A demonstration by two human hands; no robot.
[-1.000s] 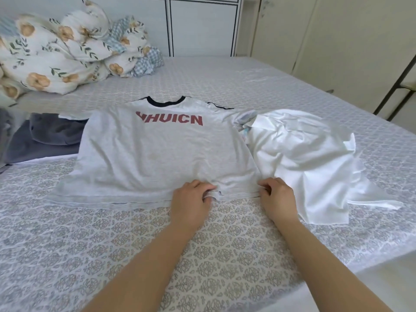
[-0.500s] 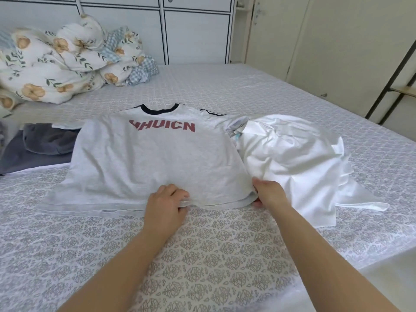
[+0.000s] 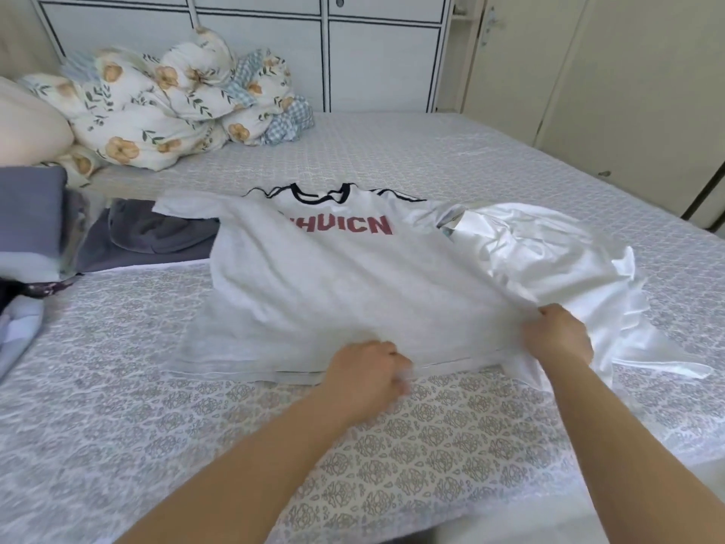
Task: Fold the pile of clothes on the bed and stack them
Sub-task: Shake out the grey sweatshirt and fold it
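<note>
At lower centre of the frame the left hand [image 3: 367, 369] is curled on the near hem of the grey T-shirt [image 3: 333, 284], fingers tucked at the edge; it is motion-blurred, so the exact pinch is hard to read, but it appears to grip the fabric. To its right, the right hand [image 3: 555, 333] is closed around the shirt's lower right corner, lifting it a little off the bed [image 3: 470, 433].

Compared with 1 second ago, both hands sat close together on the hem with the cloth flat; half a second ago they had spread apart, the right reaching the corner. Now that corner is raised and the side is drawn taut, and the view has swung so more of the left of the bed shows. My reading is that smoothing has finished and the 1st fold of this shirt, right side over toward the middle, is starting.

The shirt lies face up across the middle of the frame, red lettering and dark collar toward the top. Its right edge overlaps the crumpled white garment [image 3: 549, 261] at centre right, which is unfolded. Dark grey clothing [image 3: 157, 233] lies beyond the left sleeve, and folded pieces [image 3: 31, 229] sit at the left edge, likely the stack. A floral duvet [image 3: 164, 111] is bunched at upper left. Much folding remains.
</note>
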